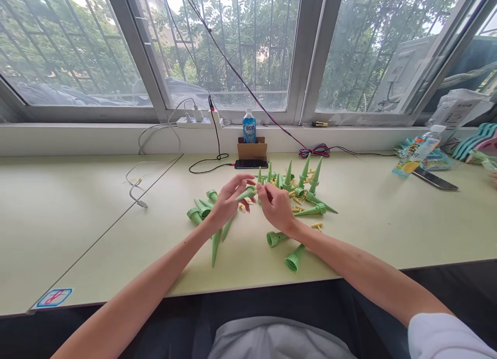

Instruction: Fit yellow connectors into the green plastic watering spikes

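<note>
My left hand (227, 199) holds a green plant watering spike (245, 194) above the table, its fingers curled around it. Close beside it, my right hand (276, 207) is pinched on a small yellow piece (255, 191) at the spike's end; the fingers partly hide it. Several green spikes stand upright behind the hands, one of them a tall spike (304, 173). Other spikes lie left of my left hand, including a long spike (215, 247). Near my right forearm rests a spike with a threaded cap end (293, 260). Loose yellow T-shaped valves (317, 226) are scattered on the right.
Behind the spikes, a phone (251, 164) lies before a cardboard box (252, 150) and a blue bottle (249, 126). Cables trail from a power strip (196, 121). At right are a tilted bottle (419, 152), another phone (435, 178) and a coiled cable (318, 151) on the table (388, 219).
</note>
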A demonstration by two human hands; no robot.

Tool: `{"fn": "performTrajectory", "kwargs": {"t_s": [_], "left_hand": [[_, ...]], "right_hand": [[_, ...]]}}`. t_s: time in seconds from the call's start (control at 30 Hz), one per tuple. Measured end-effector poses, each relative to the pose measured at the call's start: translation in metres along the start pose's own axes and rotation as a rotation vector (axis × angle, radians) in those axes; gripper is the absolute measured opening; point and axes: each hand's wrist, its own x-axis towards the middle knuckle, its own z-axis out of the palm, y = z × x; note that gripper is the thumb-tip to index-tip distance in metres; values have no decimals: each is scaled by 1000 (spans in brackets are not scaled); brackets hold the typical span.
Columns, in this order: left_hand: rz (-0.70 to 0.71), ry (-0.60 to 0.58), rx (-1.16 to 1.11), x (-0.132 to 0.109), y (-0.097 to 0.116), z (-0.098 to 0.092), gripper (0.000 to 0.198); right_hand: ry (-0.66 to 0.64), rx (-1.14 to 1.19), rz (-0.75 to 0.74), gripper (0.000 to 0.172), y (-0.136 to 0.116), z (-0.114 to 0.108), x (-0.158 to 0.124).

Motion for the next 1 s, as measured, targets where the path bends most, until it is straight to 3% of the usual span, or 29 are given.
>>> {"fn": "performTrajectory", "kwargs": {"t_s": [0.27, 0.37, 0.63, 1.0], "left_hand": [[113, -46, 27, -3, 1, 1, 43], [185, -58, 166, -5, -1, 4, 39], [309, 55, 511, -5, -6, 1, 24], [242, 88, 382, -5, -7, -1, 24]], "right_hand": [[68, 55, 121, 48, -2, -1, 2], [71, 115, 161, 48, -2, -2, 2], [49, 164, 181, 49, -1, 0, 1], [-65, 374, 258, 47, 2, 3, 2]]}}
